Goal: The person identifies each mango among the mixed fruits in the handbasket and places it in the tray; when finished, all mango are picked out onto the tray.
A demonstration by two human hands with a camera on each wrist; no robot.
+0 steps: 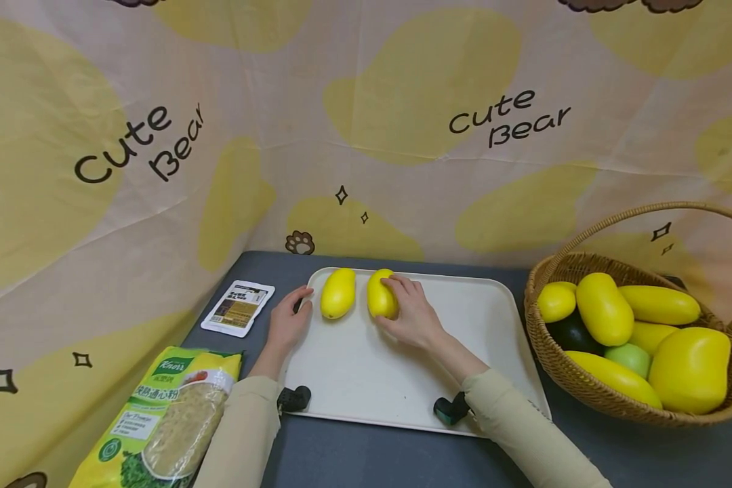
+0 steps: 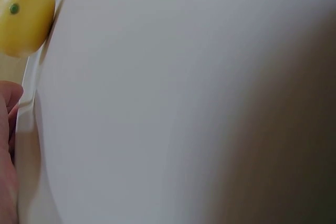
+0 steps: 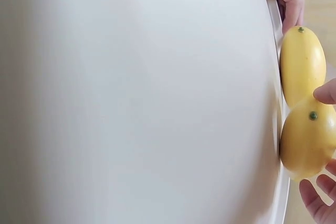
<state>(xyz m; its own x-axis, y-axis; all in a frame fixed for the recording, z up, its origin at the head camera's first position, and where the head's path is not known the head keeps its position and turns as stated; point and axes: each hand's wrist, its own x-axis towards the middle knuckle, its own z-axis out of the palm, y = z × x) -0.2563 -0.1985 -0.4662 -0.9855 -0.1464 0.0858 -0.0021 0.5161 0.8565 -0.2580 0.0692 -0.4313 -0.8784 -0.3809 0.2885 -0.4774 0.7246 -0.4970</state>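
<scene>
A white rectangular tray (image 1: 354,379) lies on the dark table. On its far left part sit two smooth yellow oblong fruits, each with a small green stem spot. My right hand (image 1: 413,313) holds the right-hand fruit (image 1: 378,298), thumb on the near side and fingers round the far side; the right wrist view shows this fruit (image 3: 307,142) between thumb and fingers. The other fruit (image 1: 338,294) stands untouched to its left. My left hand (image 1: 289,325) rests at the tray's left rim, fingers loosely bent. In the left wrist view only part of this hand (image 2: 6,145) shows, beside the rim.
To the right stands a wicker basket (image 1: 531,298) with a tall handle, holding several yellow fruits, a dark green one and a light green one. On the left lie a white pouch (image 1: 238,309) and a yellow-green Knorr bag (image 1: 165,420). A patterned cloth (image 1: 390,169) hangs behind the table.
</scene>
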